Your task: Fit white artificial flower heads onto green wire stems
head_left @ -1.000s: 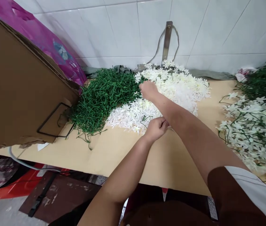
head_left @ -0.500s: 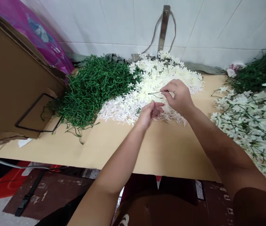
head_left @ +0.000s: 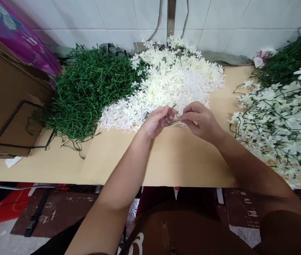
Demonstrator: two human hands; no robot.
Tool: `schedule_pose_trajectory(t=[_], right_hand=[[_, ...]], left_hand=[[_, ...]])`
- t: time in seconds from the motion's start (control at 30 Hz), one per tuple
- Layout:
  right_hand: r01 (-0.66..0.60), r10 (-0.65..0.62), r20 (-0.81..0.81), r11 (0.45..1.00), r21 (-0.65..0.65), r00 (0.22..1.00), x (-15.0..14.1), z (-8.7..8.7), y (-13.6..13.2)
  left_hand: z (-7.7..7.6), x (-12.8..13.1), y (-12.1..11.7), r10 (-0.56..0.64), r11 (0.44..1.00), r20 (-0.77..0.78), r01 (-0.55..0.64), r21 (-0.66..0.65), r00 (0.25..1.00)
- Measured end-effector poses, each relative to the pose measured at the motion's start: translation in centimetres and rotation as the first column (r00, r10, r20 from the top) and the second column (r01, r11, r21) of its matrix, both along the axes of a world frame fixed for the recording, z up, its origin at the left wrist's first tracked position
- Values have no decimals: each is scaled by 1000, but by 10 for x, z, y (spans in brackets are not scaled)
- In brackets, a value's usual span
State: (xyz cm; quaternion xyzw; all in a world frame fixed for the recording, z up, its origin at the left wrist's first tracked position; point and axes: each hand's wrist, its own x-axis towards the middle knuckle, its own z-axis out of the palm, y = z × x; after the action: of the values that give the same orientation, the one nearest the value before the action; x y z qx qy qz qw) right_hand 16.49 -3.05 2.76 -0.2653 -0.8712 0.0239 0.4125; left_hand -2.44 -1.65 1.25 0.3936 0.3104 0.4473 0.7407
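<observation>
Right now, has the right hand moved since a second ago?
Yes: the right hand moved rightward, from left of the wall strip to right of it.

Counting two hands in the middle, two stem piles, left and far right, two flower piles, middle and right. Counting one box, one bag, left.

Green stems, yellow-tinged white flowers, tan tabletop, brown carton, white tiles.

Left grip curled, right grip pinched, close together
</observation>
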Motion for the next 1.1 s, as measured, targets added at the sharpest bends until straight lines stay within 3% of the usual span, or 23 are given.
schedule_pose_trajectory(t=[0.13,0.23,0.33,0.43,0.53,0.63,0.73,0.83,0.9,0.97,1.1], right_hand=[[-5,7,63,999,-39,998,7,0,-4],[-8,19,116,996,-94,993,13,-2,-7],[-13,56,182,973,-229,982,23,-2,-10],[-15,115,223,915,-404,968,31,1,-10],[81,53,242,855,-513,969,22,5,-6],[290,-120,343,813,-505,932,-8,4,0],[469,-217,535,790,-395,816,-41,-5,6],[514,-235,620,796,-320,748,-57,-15,12],[490,-225,587,802,-341,778,-55,-18,15],[430,-205,479,796,-426,853,-46,-17,19],[289,-254,144,747,-599,956,-29,-7,26]], left_hand=[[-3,-3,1,-2,999,45,0,54,999],[3,-5,1,46,999,11,-46,-7,999],[10,-6,0,103,990,-53,-107,-88,993],[10,-8,1,97,994,-56,-100,-48,994],[6,-13,3,96,995,-84,-93,37,992],[2,-21,4,110,991,-179,-94,99,978],[0,-29,4,30,989,-273,10,146,962],[2,-35,2,-81,972,-321,146,186,944],[5,-34,1,-144,954,-355,225,198,924],[6,-31,0,-235,926,-415,332,180,879],[5,-24,1,-446,820,-545,568,70,711]])
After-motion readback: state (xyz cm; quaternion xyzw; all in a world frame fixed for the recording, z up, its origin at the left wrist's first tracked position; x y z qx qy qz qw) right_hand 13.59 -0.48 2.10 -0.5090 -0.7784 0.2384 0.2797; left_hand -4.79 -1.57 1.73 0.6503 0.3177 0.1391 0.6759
